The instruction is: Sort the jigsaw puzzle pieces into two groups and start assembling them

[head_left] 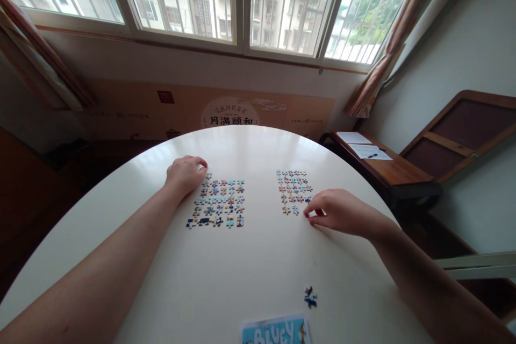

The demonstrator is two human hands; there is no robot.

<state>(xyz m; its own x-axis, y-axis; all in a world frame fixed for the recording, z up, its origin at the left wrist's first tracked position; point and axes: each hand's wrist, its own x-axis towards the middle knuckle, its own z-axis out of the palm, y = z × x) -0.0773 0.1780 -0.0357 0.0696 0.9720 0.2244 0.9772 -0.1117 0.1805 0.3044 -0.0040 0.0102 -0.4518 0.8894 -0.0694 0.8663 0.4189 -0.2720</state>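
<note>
Puzzle pieces lie in rows on the white round table, in a left group and a right group. My left hand rests at the upper left corner of the left group, fingers curled and closed beside a piece; what they hold, if anything, is hidden. At the lower right of the right group is my right hand, its thumb and fingertips pinched together near the bottom row. Whatever is between them is too small to make out. Several loose pieces lie together nearer to me.
A blue box or booklet marked Bluey sits at the near edge of the view. Papers and a pen lie on a wooden side table at the right. Barred windows and curtains are beyond.
</note>
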